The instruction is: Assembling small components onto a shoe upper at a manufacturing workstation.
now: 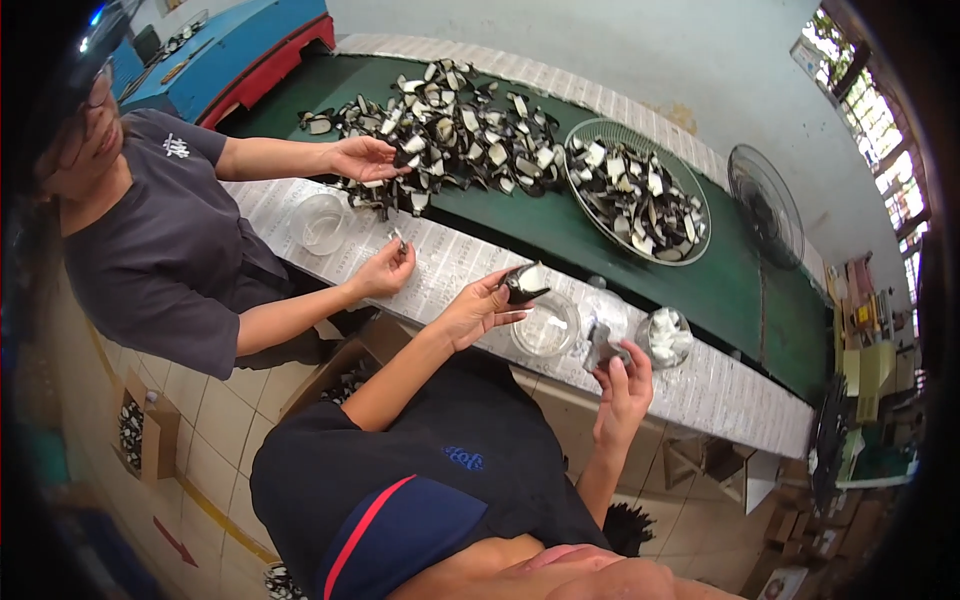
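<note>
My left hand (472, 314) grips a small black piece with a white patch (527, 282) between thumb and fingers, over a clear round bowl (546, 328). To the right, my raised right hand (625, 392) pinches a soft-looking grey piece (601, 346), perhaps cloth; its exact kind is unclear. Close by on the table edge stands a clear container (664, 338) with white wads in it. A large heap of similar black-and-white pieces (465, 130) lies on the green tabletop (500, 228). More of them fill a round mesh basket (704, 222).
At my left, a person's hand (385, 270) holds a small piece; their other hand (363, 158) reaches toward the heap. A clear tub (319, 224) stands before them. A fan (765, 205) is by the wall. Cardboard boxes (158, 430) of pieces stand on the floor.
</note>
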Action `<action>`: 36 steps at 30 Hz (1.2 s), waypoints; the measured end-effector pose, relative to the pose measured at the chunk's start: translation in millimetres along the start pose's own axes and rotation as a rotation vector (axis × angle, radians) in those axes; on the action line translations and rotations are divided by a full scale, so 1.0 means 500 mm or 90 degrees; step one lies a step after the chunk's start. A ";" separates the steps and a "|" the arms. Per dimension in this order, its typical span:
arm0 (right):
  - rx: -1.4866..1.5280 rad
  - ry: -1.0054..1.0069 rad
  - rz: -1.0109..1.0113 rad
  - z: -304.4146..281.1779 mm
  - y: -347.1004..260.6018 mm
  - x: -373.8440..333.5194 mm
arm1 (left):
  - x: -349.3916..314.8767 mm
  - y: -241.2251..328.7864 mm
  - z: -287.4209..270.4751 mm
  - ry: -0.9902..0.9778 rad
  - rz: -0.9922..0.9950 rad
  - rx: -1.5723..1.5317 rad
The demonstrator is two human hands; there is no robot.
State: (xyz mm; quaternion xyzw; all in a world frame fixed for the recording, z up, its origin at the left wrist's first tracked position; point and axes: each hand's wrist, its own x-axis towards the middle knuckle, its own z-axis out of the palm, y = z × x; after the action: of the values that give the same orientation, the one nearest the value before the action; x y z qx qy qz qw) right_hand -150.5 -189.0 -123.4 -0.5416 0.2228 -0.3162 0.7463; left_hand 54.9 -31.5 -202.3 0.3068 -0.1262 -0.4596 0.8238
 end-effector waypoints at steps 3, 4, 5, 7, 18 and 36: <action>-0.045 -0.059 -0.017 0.029 -0.020 0.004 | -0.016 -0.009 0.008 -0.006 0.020 0.016; -0.097 -0.081 -0.048 0.042 -0.027 0.003 | -0.021 -0.011 0.007 -0.016 0.041 0.042; -0.144 -0.099 -0.082 0.053 -0.032 -0.001 | -0.021 -0.007 0.021 0.002 0.036 0.045; -0.245 -0.112 -0.145 0.076 -0.048 -0.008 | -0.026 -0.005 0.028 0.002 0.019 0.062; -0.526 -0.137 -0.435 0.119 -0.021 -0.007 | -0.046 -0.016 0.045 -0.039 0.007 0.119; -0.648 -0.121 -0.492 0.112 0.044 -0.011 | -0.046 -0.028 0.043 0.013 -0.036 0.133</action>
State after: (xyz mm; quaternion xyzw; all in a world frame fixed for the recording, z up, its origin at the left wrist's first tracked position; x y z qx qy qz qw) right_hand -111.5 -142.7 -126.9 -0.8947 0.0669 -0.3678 0.2445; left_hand 22.1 -26.3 -192.5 0.3987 -0.1565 -0.4637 0.7756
